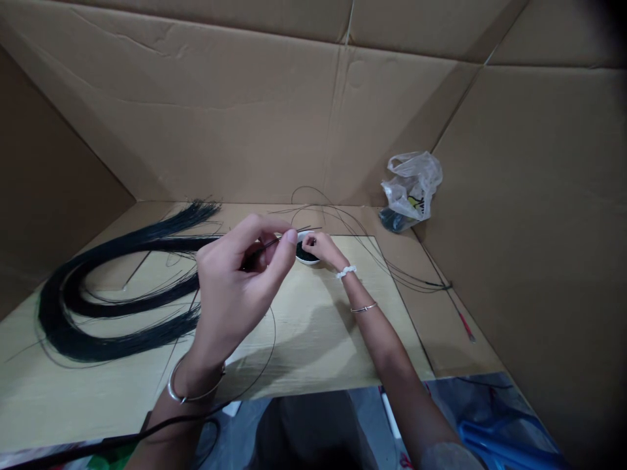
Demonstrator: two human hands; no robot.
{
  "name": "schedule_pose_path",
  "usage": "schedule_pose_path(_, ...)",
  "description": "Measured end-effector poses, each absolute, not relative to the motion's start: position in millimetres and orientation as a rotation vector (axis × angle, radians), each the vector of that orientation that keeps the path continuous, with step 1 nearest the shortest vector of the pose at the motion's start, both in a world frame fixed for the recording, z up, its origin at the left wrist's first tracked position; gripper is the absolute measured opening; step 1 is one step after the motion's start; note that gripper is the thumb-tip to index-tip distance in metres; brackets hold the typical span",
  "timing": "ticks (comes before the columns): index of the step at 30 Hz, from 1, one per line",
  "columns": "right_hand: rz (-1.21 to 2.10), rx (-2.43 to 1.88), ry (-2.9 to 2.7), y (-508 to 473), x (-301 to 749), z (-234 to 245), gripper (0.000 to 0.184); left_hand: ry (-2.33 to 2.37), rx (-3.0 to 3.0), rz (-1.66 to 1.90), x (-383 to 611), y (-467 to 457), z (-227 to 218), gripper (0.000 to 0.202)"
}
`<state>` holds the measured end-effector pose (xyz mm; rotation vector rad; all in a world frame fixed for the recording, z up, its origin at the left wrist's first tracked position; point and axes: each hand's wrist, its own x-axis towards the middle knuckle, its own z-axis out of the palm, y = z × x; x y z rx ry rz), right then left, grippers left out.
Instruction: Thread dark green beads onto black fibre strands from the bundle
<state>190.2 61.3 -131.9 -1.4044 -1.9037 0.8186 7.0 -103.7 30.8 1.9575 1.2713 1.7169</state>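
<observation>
My left hand is raised over the middle of the board, thumb and index finger pinched on thin dark wires. Their ends stick out to the right past the fingertips. Just beyond, a small white bowl holds a mass of tiny dark pieces. My right hand reaches to the right side of this bowl with its fingers closed together at the contents. Anything between those fingers is too small to make out. The left hand hides part of the wires and of the bundle behind it.
A thick curved bundle of dark wires lies on the pale board at left. Loose long wires and a red-tipped piece lie at right. A plastic bag sits by the cardboard walls. A black cable crosses the lower left.
</observation>
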Motion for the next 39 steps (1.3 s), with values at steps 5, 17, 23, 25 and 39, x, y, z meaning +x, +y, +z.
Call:
schedule_pose_path(5,0.963,-1.212,-1.77,65,199,-128,0.015,1.298,1.979,1.715,7,-103,30,0.009)
schedule_pose_path(17,1.216,-1.016,-1.468,61,195,-106,0.026,1.305,1.984,1.707,5,-101,29,0.01)
schedule_pose_path(23,1.3,-0.583,-1.316,25,186,-50,0.03,1.323,1.943,1.747,3,-99,32,0.01)
schedule_pose_path(25,1.298,-0.49,-1.312,9,183,-34,0.032,1.334,1.934,1.761,3,-100,33,0.011)
schedule_pose_path(39,1.173,-0.272,-1.362,-33,176,-4,0.021,1.295,1.94,1.778,6,-105,32,0.011)
